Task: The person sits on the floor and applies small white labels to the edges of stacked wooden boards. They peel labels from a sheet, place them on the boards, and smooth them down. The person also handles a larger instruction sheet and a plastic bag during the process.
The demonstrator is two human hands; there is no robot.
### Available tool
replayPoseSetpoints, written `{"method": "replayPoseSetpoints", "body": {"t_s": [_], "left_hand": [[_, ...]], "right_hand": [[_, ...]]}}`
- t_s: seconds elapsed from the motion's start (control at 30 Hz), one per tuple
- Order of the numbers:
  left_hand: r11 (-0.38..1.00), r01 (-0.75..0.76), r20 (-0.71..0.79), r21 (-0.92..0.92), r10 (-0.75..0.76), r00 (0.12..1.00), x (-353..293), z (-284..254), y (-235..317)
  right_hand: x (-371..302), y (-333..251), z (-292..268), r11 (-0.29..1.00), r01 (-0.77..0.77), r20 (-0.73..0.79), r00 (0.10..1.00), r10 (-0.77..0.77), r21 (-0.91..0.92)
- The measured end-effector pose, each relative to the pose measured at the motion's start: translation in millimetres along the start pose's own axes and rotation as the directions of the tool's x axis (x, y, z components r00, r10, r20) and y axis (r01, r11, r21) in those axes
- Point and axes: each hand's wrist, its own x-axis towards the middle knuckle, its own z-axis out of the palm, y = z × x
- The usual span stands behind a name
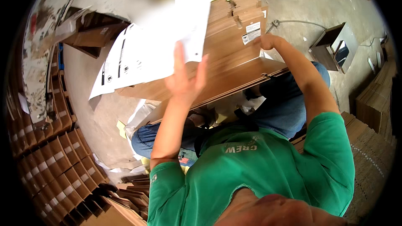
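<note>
Your left hand (184, 79) was open, fingers spread flat against the white sheet (155, 42) lying on the cardboard stack (234, 46). Your right hand (268, 41) gripped the stack's far edge beside its label, fingers curled over it. The stack rested tilted across your lap, above the floor. By the look of it, the sheet was placed but not yet secured. The concrete floor (301, 0) carried a cable and a small brown box (335, 46); flat cardboard piles (54, 159) lined the left side
</note>
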Motion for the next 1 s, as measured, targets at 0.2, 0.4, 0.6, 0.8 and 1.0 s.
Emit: {"method": "replayPoseSetpoints", "body": {"t_s": [0.2, 0.4, 0.6, 0.8, 1.0], "left_hand": [[0.985, 0.12, -0.134, -0.12, -0.136, 0.982, -3, -59, -11], [0.984, 0.082, -0.045, -0.156, -0.09, 0.995, 4, -70, 2], [0.983, 0.114, -0.104, -0.147, -0.13, 0.986, 0, -89, -7], [0.927, 0.176, -0.099, -0.332, -0.22, 0.971, -1, -90, -5], [0.982, 0.074, -0.088, -0.173, -0.09, 0.992, 19, -78, 1]], "right_hand": [[-26, -69, -24, 0.931, -0.331, -0.052, 0.943, 0.327, -0.155], [20, -55, 6, 0.984, 0.087, -0.225, 0.973, -0.05, 0.157], [-13, -9, -18, 0.969, -0.24, -0.364, 0.898, 0.247, 0.063], [-42, -18, -49, 0.356, 0.26, -0.437, 0.63, 0.642, 0.897], [-42, -39, -52, 0.279, 0.308, -0.41, 0.56, 0.72, 0.91]]}}
